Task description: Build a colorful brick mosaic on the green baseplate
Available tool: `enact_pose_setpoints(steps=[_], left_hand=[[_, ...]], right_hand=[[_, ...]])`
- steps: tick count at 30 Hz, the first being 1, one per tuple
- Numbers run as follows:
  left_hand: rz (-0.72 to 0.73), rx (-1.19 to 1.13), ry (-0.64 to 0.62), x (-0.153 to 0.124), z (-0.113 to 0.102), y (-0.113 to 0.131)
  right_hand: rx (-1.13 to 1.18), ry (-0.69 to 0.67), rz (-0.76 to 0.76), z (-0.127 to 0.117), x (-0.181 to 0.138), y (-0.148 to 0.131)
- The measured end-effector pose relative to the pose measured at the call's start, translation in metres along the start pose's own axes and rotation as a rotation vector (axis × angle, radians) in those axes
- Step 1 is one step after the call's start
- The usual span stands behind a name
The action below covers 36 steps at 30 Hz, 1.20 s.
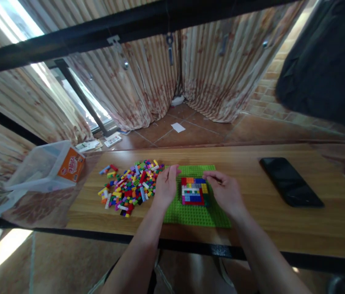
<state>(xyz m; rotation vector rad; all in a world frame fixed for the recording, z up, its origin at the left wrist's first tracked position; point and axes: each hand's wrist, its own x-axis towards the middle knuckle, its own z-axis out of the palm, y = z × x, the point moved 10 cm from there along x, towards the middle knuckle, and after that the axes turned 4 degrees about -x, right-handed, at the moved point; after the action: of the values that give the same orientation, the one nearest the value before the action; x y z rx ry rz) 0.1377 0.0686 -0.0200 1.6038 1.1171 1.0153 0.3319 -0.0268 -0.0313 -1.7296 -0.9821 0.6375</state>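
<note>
A green studded baseplate lies on the table, with a square block of colourful building bricks built up near its middle. My left hand is at the plate's left edge, between the block and a heap of loose bricks. Its fingers are stretched forward, with nothing visible in them. On the other side, my right hand is closed in a pinch by the block's far right corner. Whatever sits between those fingertips, if anything, is too small to make out.
A black phone lies on the wooden table to the right. Beyond the left end stands a clear plastic bin with an orange label. A dark metal bar crosses overhead, and curtains hang behind.
</note>
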Motion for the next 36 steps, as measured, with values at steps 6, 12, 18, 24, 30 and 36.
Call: enact_pose_setpoints(steps=[6,12,18,24,30,36], left_hand=[[-0.017,0.056,-0.004,-0.007,0.002,0.004],[-0.103,0.197,0.001,-0.02,0.002,0.012],[-0.137,0.202,0.017,-0.027,0.001,0.011],[-0.11,0.158,-0.022,-0.035,0.01,0.006],[-0.064,0.199,-0.06,-0.039,0.016,0.012],[-0.026,0.206,-0.07,-0.038,0.017,0.013]], right_hand=[[-0.238,-0.013,-0.102,0.004,-0.006,-0.016],[-0.374,-0.049,-0.227,0.019,-0.013,-0.029],[-0.378,-0.065,-0.311,0.033,-0.016,-0.037],[-0.335,-0.085,-0.328,0.042,-0.015,-0.039],[-0.245,-0.156,-0.221,0.047,-0.008,-0.019],[-0.176,-0.2,-0.166,0.052,-0.007,-0.014]])
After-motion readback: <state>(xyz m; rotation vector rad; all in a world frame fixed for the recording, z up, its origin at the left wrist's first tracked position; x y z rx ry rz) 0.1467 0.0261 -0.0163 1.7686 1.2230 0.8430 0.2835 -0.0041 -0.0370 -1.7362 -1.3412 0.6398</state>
